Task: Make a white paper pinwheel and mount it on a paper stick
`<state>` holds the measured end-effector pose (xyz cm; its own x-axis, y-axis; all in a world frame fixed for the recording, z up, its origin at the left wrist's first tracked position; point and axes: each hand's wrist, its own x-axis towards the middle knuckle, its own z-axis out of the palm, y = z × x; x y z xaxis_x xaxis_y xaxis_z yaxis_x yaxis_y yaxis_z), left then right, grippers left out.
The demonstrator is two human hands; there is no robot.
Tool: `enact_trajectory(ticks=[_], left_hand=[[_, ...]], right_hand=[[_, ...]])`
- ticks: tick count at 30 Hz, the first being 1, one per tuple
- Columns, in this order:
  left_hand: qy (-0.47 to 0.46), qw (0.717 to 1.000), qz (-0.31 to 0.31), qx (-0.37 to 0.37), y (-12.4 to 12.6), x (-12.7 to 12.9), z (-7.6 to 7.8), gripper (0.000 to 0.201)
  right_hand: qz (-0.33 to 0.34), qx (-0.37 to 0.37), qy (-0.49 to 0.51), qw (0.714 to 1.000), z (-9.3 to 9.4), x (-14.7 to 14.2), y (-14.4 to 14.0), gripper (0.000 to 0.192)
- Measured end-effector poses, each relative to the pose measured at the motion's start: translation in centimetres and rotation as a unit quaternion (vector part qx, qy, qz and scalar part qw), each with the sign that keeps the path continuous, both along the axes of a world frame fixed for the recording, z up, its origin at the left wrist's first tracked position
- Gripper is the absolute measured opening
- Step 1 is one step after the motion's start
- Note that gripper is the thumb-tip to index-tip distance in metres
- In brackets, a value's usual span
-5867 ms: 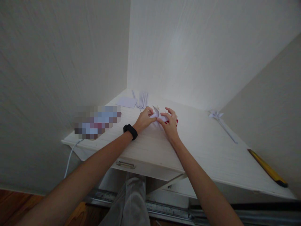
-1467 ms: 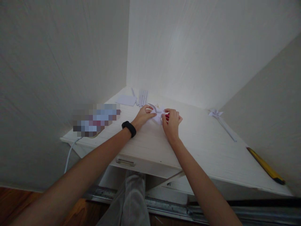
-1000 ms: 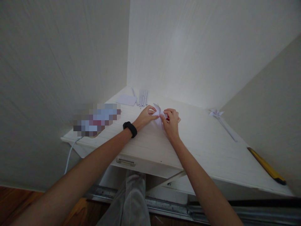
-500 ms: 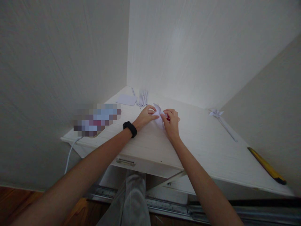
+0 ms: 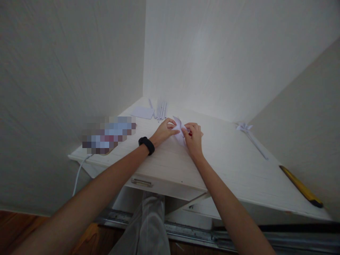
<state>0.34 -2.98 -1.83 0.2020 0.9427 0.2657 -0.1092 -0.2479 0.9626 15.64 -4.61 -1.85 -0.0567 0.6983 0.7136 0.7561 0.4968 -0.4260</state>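
Note:
Between my two hands is a white paper pinwheel (image 5: 178, 124), its blades partly curled and partly hidden by my fingers. My left hand (image 5: 165, 131) pinches its left side between thumb and fingers; a black band circles that wrist. From the right, my right hand (image 5: 193, 137) closes on the paper near its centre. Something small and red shows among the right fingers, too small to name. Both hands are above the middle of the white desk (image 5: 159, 159).
Several rolled paper sticks (image 5: 162, 110) and a stack of white paper (image 5: 142, 112) lie at the back left. A blurred-out device (image 5: 108, 136) with a white cable is at the left. On the right are a pinwheel on a stick (image 5: 244, 128) and a yellow utility knife (image 5: 301, 187).

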Motion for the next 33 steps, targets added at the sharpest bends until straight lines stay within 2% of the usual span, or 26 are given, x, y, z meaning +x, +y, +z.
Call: enact_trajectory(ticks=[7, 10, 14, 17, 20, 23, 25, 28, 33], left_hand=[[0.016, 1.0, 0.01, -0.001, 0.0, 0.0, 0.1, 0.036], [0.015, 0.999, 0.039, -0.005, 0.2, -0.1, -0.2, 0.034], [-0.006, 0.992, 0.128, -0.016, 0.9, -0.5, -0.6, 0.032], [-0.022, 0.978, 0.207, -0.026, 1.3, -0.7, -0.7, 0.031], [-0.03, 0.963, 0.268, -0.02, 1.4, -0.9, -0.5, 0.031], [-0.035, 0.952, 0.305, -0.014, 1.3, -1.0, -0.3, 0.03], [-0.042, 0.952, 0.304, -0.009, 1.2, -1.0, -0.3, 0.029], [-0.049, 0.958, 0.281, 0.005, 1.4, -0.9, -0.6, 0.029], [-0.044, 0.968, 0.247, 0.008, 1.8, -0.6, -0.9, 0.028]], right_hand=[[0.018, -0.004, 0.019, 1.0, 0.1, -0.2, -0.2, 0.018], [0.01, -0.015, 0.036, 0.999, 0.2, -0.1, -0.2, 0.02], [-0.066, -0.053, 0.058, 0.995, 0.2, 0.7, 0.1, 0.027], [-0.119, -0.094, 0.035, 0.988, 0.1, 1.6, 0.7, 0.025], [-0.134, -0.116, -0.007, 0.984, 0.3, 1.8, 1.8, 0.023], [-0.131, -0.136, -0.057, 0.98, 0.9, 1.5, 3.5, 0.024], [-0.142, -0.162, -0.099, 0.972, 1.3, 1.3, 4.8, 0.025], [-0.204, -0.213, -0.134, 0.946, 1.4, 1.2, 6.9, 0.029], [-0.224, -0.23, -0.112, 0.94, 0.7, 1.3, 9.4, 0.022]])
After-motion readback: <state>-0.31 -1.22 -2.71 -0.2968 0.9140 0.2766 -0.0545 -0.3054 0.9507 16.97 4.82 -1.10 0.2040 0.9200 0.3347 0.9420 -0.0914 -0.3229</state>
